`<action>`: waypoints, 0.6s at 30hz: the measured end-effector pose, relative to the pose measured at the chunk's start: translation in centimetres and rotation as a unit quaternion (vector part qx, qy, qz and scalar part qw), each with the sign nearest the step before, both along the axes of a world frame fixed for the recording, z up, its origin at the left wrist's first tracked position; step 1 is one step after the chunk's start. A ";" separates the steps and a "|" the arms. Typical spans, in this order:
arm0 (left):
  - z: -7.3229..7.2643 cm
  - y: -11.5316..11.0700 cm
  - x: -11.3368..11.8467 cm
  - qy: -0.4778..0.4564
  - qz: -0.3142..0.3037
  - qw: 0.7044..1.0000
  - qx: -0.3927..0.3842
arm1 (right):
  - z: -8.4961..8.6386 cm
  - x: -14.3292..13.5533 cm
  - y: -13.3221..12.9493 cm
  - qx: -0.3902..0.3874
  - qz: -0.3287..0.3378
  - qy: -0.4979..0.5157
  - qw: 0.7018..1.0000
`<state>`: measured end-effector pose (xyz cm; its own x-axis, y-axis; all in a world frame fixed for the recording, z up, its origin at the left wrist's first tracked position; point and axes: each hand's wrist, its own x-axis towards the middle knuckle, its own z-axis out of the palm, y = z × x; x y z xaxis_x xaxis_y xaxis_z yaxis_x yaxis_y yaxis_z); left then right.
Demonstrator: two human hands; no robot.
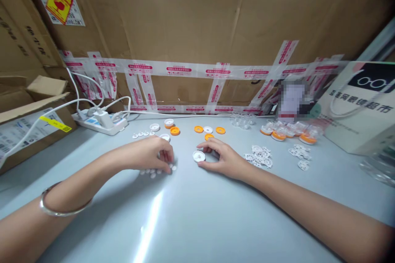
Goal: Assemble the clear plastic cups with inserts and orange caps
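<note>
My right hand [220, 154] holds a round white cap [199, 156] on the table, thumb and fingertips at its rim. A small part seems to sit inside the cap. My left hand [156, 154] is curled low over several small white discs [153, 175]; thumb and forefinger close on one small white disc [174, 168]. Behind the left hand lie white rings [154, 127], an orange ring [175, 131] and small stemmed white pieces [141, 134]. Beyond the right hand are more orange rings [220, 130] and a white ring [207, 130].
To the right lie white perforated pieces [259, 157], clear plastic parts [242, 120] and orange-and-white assembled pieces [279, 133]. A power strip [101, 121] with white cables stands at left by an open carton [37, 119]. A paper bag [359, 111] is at right.
</note>
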<state>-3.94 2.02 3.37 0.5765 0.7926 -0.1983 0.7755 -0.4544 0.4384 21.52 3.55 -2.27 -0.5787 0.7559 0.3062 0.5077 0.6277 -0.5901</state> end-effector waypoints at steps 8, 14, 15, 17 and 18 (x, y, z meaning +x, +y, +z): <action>-1.2 0.5 0.2 -0.004 0.010 1.000 -0.006 | 0.3 -0.1 -0.1 -0.015 -0.011 0.002 1.000; -1.3 0.6 0.0 -0.028 -0.015 0.999 0.039 | 0.2 0.0 -0.1 -0.020 -0.020 0.012 1.000; -1.3 0.7 0.0 -0.034 -0.019 0.998 0.046 | 0.2 0.0 -0.1 -0.021 -0.022 0.013 0.999; -1.4 0.7 0.0 -0.040 -0.031 0.998 0.048 | 0.2 0.1 0.0 -0.022 -0.023 0.017 0.999; -1.4 0.7 0.0 -0.038 -0.036 0.998 0.046 | 0.2 0.1 0.0 -0.023 -0.023 0.019 0.999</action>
<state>-3.96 2.75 1.99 0.6434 0.7613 -0.0804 0.7055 -0.5490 0.4483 21.57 3.54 -2.11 -0.5307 0.7958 0.2917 0.5123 0.5754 -0.6376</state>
